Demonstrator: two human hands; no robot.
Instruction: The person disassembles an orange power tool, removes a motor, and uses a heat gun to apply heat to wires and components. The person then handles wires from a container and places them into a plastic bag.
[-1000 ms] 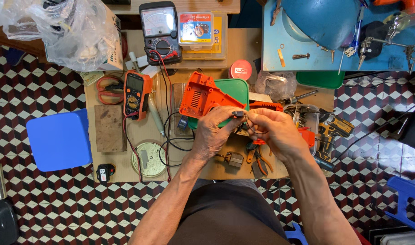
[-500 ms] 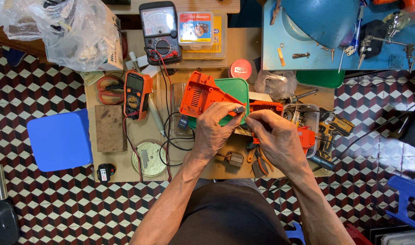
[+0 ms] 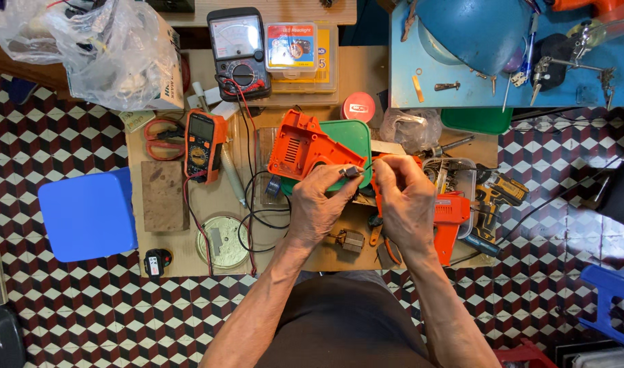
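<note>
Over the middle of a low wooden table (image 3: pixel 366 75), my left hand (image 3: pixel 320 199) pinches a small dark part (image 3: pixel 351 171) between thumb and fingers. My right hand (image 3: pixel 404 197) is beside it, fingers closed on a thin wire (image 3: pixel 375 161) that runs to that part. Just behind the hands lies an orange plastic tool housing half (image 3: pixel 304 146) on a green tray (image 3: pixel 356 133). The other orange housing part (image 3: pixel 451 215) shows under my right hand. A small metal motor piece (image 3: pixel 349 240) lies near my left wrist.
An orange multimeter (image 3: pixel 201 143) with leads, an analog meter (image 3: pixel 238 41), scissors (image 3: pixel 160 136), a wooden block (image 3: pixel 163 196) and a round tin lid (image 3: pixel 222 240) lie left. A blue stool (image 3: pixel 87 215) stands left, a blue bench (image 3: pixel 619 75) with a bowl and keys back right, a yellow drill (image 3: pixel 496 197) right.
Both hands have stayed over the orange housing; my right hand shifted slightly and now pulls the thin wire up near the small part in my left fingers.
</note>
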